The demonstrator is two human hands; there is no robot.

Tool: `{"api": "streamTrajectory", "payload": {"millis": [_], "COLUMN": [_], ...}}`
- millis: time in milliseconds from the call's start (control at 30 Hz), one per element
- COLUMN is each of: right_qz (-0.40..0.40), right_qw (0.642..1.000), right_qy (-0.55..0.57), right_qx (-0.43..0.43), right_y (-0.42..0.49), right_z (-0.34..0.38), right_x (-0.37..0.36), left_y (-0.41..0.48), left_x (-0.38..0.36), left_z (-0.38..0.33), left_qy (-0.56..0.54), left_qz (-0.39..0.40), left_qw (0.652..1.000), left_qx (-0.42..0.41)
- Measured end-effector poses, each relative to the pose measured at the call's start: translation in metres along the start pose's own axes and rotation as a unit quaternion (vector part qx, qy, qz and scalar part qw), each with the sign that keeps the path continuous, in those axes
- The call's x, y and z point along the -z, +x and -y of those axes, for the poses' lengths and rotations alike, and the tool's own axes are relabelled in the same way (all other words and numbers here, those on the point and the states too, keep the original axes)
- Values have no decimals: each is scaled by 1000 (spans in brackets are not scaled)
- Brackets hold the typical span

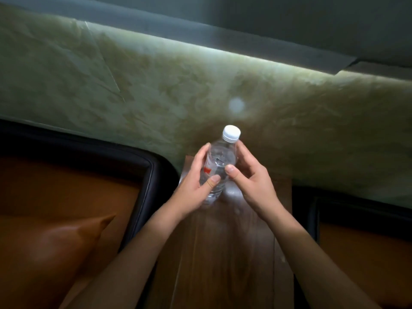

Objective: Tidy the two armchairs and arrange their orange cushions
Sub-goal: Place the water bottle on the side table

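Observation:
A clear plastic water bottle (219, 161) with a white cap and a red label is held over a dark wooden side table (225, 246). My left hand (196, 181) grips its lower body, thumb across the front. My right hand (249, 177) holds the upper body from the right, thumb on the front. An orange cushion (51, 248) lies on the left armchair (151, 175), whose frame is black and whose seat is orange. The right armchair (367, 253), also black with orange upholstery, shows only in part.
A green-beige marbled wall panel (200, 81) rises right behind the table and chairs. The narrow table fills the gap between the two armchairs. A grey ledge (278, 47) runs along the top of the panel.

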State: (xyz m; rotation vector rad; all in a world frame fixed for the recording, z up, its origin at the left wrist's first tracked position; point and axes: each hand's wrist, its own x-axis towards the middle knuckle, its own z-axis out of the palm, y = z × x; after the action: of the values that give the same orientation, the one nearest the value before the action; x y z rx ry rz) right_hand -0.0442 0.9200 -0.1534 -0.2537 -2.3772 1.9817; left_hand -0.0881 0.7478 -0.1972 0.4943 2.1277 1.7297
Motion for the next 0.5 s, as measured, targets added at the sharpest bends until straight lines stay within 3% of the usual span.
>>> {"api": "streamTrajectory", "payload": {"millis": [233, 500], "right_qz": [-60, -15], "right_qw": [998, 997], "right_qy": [3, -27], "right_qx": [18, -73], "right_y": [4, -28], "right_z": [-25, -68], "right_x": [-17, -52], "left_y": [19, -17], "left_x": [15, 8], "left_z": [7, 22], "left_qy": [21, -24], "left_qz": [33, 70], "left_qw": [999, 996], "left_qx": [-14, 48]}}
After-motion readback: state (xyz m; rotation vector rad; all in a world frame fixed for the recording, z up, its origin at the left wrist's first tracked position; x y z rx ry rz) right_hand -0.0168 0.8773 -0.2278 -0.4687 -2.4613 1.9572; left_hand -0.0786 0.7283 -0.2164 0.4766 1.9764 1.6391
